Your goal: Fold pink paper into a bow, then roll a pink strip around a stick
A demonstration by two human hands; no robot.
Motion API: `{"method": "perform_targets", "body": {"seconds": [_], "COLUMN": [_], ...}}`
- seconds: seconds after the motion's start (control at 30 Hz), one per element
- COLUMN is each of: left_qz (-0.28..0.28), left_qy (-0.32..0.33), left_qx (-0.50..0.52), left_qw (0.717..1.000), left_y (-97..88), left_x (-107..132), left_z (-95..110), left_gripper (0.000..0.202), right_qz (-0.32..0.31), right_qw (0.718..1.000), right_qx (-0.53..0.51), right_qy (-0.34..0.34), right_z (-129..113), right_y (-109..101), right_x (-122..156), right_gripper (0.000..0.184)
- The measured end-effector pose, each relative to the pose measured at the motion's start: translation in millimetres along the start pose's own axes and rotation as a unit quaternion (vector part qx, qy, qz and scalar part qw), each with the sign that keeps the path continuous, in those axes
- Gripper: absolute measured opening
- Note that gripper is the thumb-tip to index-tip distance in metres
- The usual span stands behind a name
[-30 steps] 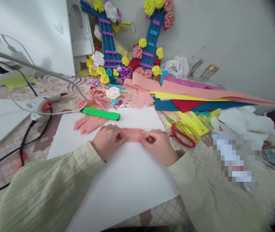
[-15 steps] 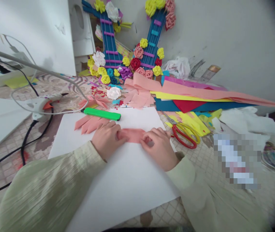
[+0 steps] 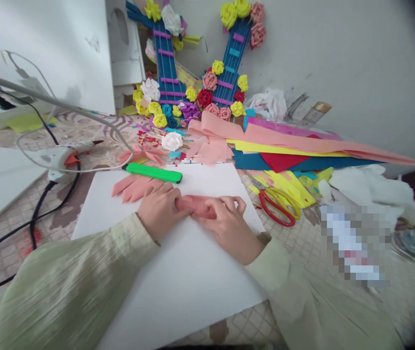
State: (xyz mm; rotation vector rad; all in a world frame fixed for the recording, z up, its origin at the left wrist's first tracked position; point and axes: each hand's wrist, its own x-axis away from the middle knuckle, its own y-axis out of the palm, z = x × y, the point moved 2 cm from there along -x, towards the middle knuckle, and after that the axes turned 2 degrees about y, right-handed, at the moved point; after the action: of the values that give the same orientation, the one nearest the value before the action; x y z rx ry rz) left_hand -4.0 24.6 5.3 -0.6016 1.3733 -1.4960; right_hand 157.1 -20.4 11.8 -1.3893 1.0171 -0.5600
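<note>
A short strip of pink crepe paper [image 3: 199, 200] lies on a white board [image 3: 171, 287] between my hands. My left hand [image 3: 159, 209] pinches the strip's left end, thumb toward me. My right hand [image 3: 231, 226] is closed over the right part, with thumb and fingertips on the paper near its middle; some of the strip is hidden under those fingers. Just beyond my left hand are several pink paper pieces with pointed ends [image 3: 129, 188]. A bright green cutter-like tool [image 3: 154, 173] rests across the board's far side, partly over these pieces.
Red-and-yellow-handled scissors [image 3: 278, 209] lie right of the board. A glue gun [image 3: 63, 163] with black cable sits at left, under a pale wire. Behind are coloured paper sheets [image 3: 287, 138] and two blue guitar shapes [image 3: 169, 68] with paper flowers.
My right hand has moved left along the pink strip, from its right end toward the middle. The left hand has stayed nearly in place.
</note>
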Motion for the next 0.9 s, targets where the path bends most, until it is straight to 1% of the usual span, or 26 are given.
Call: {"method": "perform_targets", "body": {"seconds": [0.17, 0.33, 0.43, 0.5, 0.73, 0.8, 0.9], "left_qz": [-0.008, -0.011, -0.016, -0.019, -0.022, -0.022, -0.039], "left_qy": [-0.007, -0.007, -0.007, -0.006, -0.011, -0.008, -0.005], "left_qx": [0.000, 0.006, 0.007, 0.008, 0.003, -0.003, 0.004], "left_qw": [1.000, 1.000, 1.000, 1.000, 1.000, 1.000, 0.999], "left_y": [1.0, 0.6, 0.3, -0.1, -6.1, -9.0, -11.2], "left_x": [-0.1, -0.2, -0.7, -1.0, -0.2, 0.4, 1.2], "left_z": [-1.2, -1.7, -1.8, -1.7, -7.7, -11.0, -15.0], "left_gripper": [0.034, 0.033, 0.034, 0.033, 0.035, 0.034, 0.031], "right_qz": [-0.004, 0.002, -0.006, -0.015, -0.031, -0.043, -0.056], "right_qw": [0.999, 0.996, 0.993, 0.992, 0.988, 0.988, 0.990], "right_qx": [-0.031, -0.053, -0.058, -0.063, -0.087, -0.096, -0.109], "right_qy": [0.026, 0.067, 0.102, 0.113, 0.122, 0.110, 0.075], "right_z": [6.1, 15.4, 19.7, 20.9, 24.8, 27.3, 30.3], "right_y": [-0.8, -8.8, -13.4, -14.9, -15.5, -16.0, -17.1], "right_x": [4.8, 16.3, 22.5, 24.7, 23.6, 22.6, 21.8], "right_gripper": [0.033, 0.035, 0.038, 0.037, 0.033, 0.033, 0.032]}}
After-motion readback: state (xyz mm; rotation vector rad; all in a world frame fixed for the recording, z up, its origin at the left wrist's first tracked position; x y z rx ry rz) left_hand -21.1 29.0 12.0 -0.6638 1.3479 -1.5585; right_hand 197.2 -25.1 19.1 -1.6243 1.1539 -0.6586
